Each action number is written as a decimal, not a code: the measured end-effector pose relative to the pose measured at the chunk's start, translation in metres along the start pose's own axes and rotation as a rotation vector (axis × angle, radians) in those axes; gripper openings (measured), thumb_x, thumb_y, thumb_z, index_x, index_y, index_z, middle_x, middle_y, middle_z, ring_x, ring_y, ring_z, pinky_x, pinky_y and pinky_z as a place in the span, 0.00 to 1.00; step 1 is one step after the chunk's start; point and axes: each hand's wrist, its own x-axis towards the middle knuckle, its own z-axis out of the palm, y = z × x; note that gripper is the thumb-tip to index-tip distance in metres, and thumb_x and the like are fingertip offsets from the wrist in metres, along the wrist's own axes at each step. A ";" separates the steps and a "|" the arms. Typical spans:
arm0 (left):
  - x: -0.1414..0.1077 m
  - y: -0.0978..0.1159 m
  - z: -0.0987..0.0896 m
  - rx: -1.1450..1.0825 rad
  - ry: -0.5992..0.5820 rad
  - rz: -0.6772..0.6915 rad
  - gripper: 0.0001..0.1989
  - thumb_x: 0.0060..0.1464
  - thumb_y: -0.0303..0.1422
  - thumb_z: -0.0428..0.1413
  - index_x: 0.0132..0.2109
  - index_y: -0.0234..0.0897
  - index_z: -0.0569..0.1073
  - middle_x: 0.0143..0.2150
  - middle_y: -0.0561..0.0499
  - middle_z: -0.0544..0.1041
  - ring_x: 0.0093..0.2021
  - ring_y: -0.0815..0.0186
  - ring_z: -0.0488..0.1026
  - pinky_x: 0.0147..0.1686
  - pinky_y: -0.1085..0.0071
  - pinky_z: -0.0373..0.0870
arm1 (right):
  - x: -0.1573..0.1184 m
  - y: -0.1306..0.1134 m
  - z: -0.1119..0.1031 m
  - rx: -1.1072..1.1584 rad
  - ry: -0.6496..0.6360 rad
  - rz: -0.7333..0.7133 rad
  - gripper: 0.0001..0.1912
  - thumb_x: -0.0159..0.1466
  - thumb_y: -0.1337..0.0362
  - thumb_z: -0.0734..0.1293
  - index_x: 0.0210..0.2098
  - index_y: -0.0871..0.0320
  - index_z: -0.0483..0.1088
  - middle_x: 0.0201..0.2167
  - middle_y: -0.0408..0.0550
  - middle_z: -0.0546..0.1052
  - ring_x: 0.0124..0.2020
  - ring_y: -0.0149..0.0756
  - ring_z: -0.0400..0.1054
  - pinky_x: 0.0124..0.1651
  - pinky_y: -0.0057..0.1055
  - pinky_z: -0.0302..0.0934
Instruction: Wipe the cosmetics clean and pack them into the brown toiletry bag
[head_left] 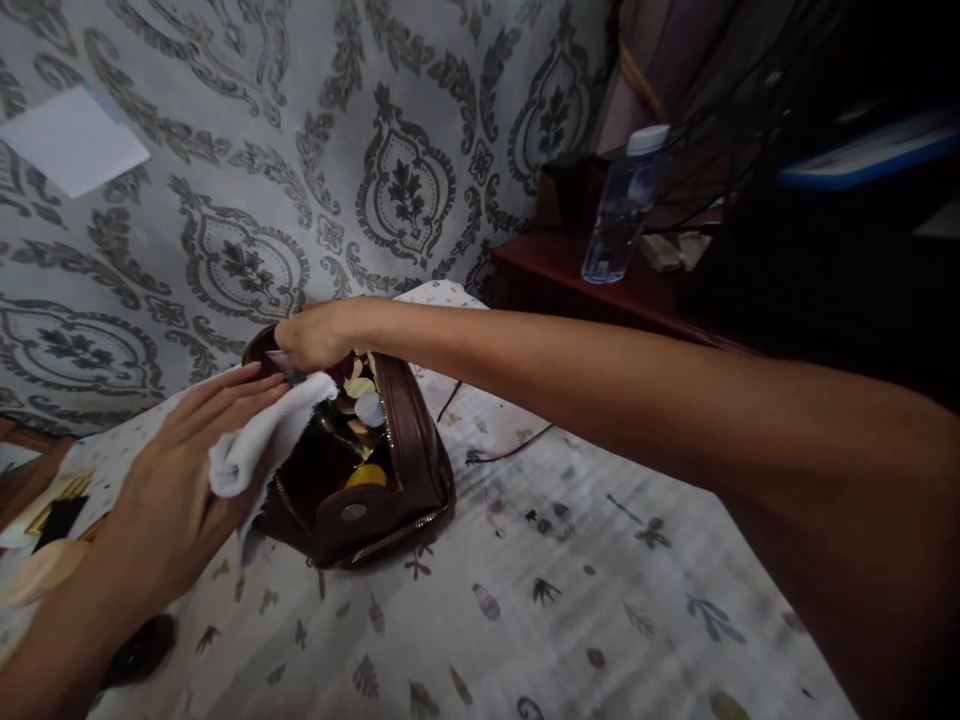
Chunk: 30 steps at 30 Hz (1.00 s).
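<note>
A brown bag (416, 430) lies unzipped on the patterned cloth (525, 600), with several small items inside, among them a yellow one (367, 477) and a pale round one (369, 408). Reaching into the far end of its opening is my right hand (319, 335); its fingertips are hidden in the bag. My left hand (187, 460) lies along the bag's left side, holding a folded white cloth (262, 440) between thumb and palm, with the fingers stretched toward the opening.
A clear bottle with a white cap (626, 205) stands on a red-brown table (525, 262) at the back right. White paper (75, 140) is at the upper left against patterned fabric (405, 190). A dark round object (142, 650) lies near my left wrist.
</note>
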 end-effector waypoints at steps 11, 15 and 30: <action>-0.004 0.008 0.001 -0.036 0.026 -0.105 0.21 0.66 0.38 0.44 0.60 0.36 0.70 0.61 0.44 0.74 0.66 0.56 0.65 0.66 0.52 0.62 | -0.011 -0.006 -0.019 0.100 -0.032 0.145 0.08 0.58 0.79 0.65 0.30 0.65 0.76 0.20 0.41 0.73 0.27 0.29 0.69 0.36 0.23 0.64; -0.018 0.016 -0.010 -0.119 0.054 -0.172 0.22 0.67 0.36 0.44 0.64 0.39 0.66 0.65 0.47 0.69 0.66 0.59 0.64 0.66 0.58 0.62 | -0.010 -0.009 -0.018 0.094 -0.059 0.146 0.11 0.57 0.78 0.65 0.36 0.63 0.78 0.22 0.39 0.74 0.26 0.27 0.68 0.30 0.20 0.61; -0.177 -0.007 -0.027 -0.229 0.018 -0.581 0.21 0.62 0.39 0.46 0.55 0.37 0.74 0.53 0.44 0.79 0.51 0.55 0.77 0.52 0.64 0.73 | -0.012 -0.014 -0.019 0.009 -0.056 0.170 0.16 0.55 0.77 0.66 0.40 0.64 0.79 0.32 0.46 0.80 0.32 0.31 0.70 0.34 0.24 0.59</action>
